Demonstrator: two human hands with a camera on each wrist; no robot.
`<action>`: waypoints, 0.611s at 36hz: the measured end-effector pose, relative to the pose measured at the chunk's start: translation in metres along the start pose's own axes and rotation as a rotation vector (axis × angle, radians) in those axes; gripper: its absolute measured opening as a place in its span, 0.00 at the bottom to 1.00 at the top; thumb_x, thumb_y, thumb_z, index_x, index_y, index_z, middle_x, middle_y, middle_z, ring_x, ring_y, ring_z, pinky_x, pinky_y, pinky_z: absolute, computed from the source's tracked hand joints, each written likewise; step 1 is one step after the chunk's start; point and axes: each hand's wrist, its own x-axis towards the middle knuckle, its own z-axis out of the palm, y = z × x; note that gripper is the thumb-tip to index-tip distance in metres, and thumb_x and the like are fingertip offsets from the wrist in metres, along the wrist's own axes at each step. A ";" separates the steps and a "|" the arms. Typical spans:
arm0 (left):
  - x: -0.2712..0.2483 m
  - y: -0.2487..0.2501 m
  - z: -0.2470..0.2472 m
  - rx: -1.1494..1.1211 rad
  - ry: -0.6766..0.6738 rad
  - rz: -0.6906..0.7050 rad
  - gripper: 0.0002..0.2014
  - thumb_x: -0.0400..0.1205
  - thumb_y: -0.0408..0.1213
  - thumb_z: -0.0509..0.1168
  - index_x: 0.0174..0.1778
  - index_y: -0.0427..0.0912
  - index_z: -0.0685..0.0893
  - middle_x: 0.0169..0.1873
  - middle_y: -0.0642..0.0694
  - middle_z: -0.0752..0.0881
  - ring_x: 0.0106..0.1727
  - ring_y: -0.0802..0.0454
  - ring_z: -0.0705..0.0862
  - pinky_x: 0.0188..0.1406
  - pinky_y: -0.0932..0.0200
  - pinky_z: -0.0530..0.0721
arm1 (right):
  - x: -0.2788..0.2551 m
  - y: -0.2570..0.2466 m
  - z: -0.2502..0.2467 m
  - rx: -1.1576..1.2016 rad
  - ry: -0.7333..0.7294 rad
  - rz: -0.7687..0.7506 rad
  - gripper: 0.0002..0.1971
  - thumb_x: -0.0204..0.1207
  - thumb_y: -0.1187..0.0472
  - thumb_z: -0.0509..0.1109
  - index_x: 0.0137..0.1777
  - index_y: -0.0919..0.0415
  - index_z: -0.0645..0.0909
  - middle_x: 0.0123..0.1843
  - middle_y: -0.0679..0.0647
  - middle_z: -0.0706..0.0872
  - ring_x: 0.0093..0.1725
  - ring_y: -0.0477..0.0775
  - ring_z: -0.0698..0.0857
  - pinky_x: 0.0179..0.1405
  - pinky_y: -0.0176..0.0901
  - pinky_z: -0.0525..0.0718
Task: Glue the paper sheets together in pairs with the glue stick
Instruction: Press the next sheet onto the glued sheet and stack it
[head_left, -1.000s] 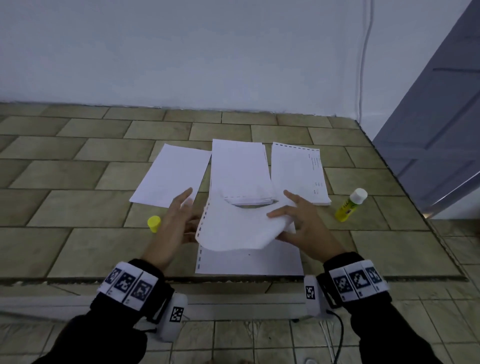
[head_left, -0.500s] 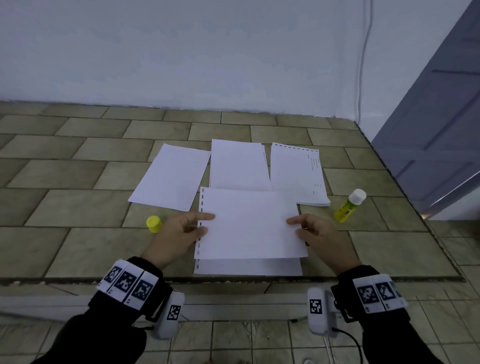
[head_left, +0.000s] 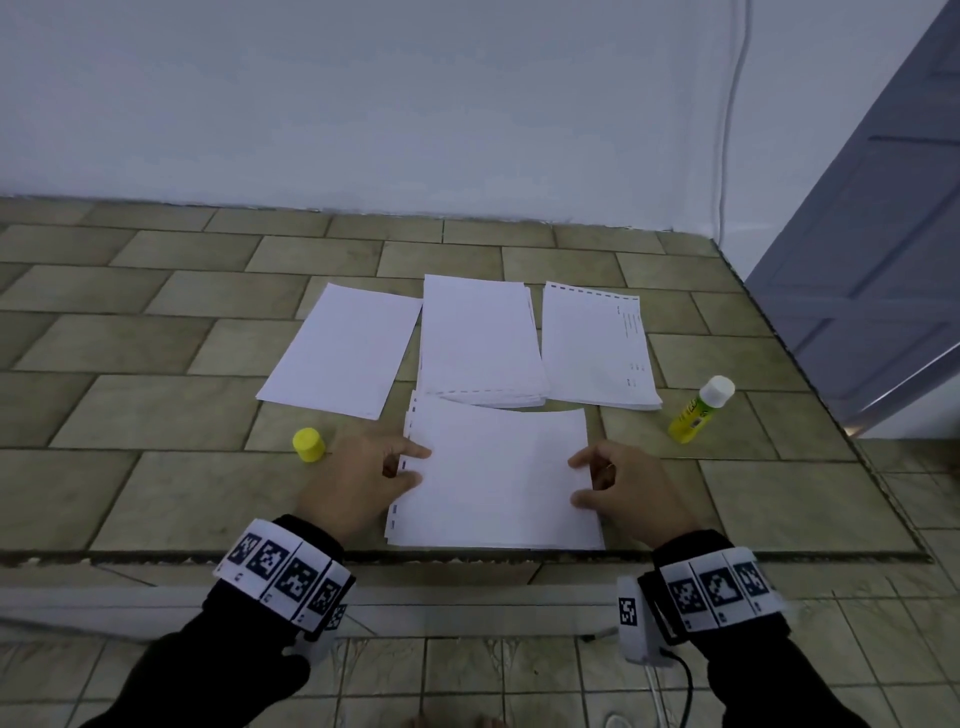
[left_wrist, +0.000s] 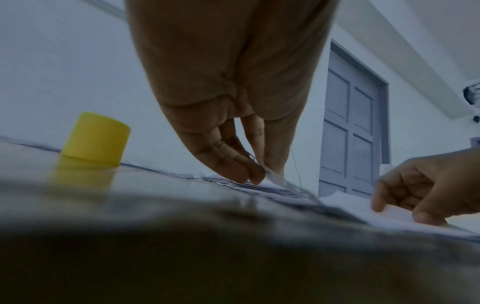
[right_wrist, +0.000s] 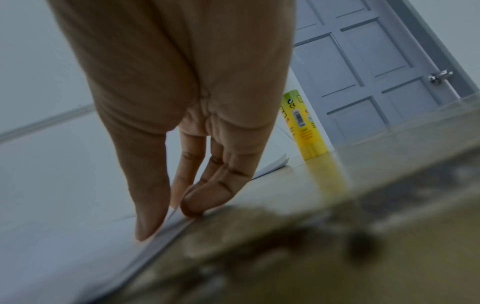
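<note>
White top sheet (head_left: 498, 467) lies long axis left-right over lower sheet (head_left: 467, 540) at near table edge; left hand (head_left: 358, 478) and right hand (head_left: 623, 488) pinch its short edges. Glue stick (head_left: 698, 410) nearer right hand.

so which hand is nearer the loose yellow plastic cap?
Left. The left hand pinches the left edge of the top white paper sheet, with the yellow plastic cap just beyond it to the left. The right hand holds the sheet's opposite edge, a sheet's width farther.
</note>
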 end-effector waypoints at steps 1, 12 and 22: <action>0.000 -0.001 0.001 0.010 -0.005 -0.002 0.12 0.78 0.35 0.75 0.57 0.51 0.90 0.31 0.55 0.81 0.32 0.58 0.78 0.34 0.66 0.75 | 0.000 0.001 0.000 0.001 0.002 -0.002 0.16 0.68 0.65 0.80 0.53 0.53 0.82 0.41 0.48 0.82 0.37 0.42 0.79 0.31 0.20 0.75; -0.002 -0.002 0.002 0.000 -0.014 -0.023 0.12 0.77 0.36 0.75 0.53 0.56 0.88 0.33 0.56 0.83 0.35 0.57 0.79 0.36 0.62 0.79 | 0.001 0.008 -0.003 0.056 -0.015 -0.021 0.17 0.66 0.68 0.81 0.53 0.53 0.83 0.41 0.50 0.83 0.38 0.44 0.82 0.34 0.23 0.78; -0.002 -0.004 0.002 -0.011 -0.032 -0.039 0.17 0.77 0.39 0.76 0.45 0.70 0.81 0.41 0.56 0.87 0.42 0.57 0.84 0.42 0.56 0.86 | 0.003 0.013 -0.006 0.082 -0.035 -0.024 0.18 0.65 0.69 0.81 0.53 0.54 0.84 0.41 0.50 0.83 0.39 0.43 0.82 0.34 0.24 0.79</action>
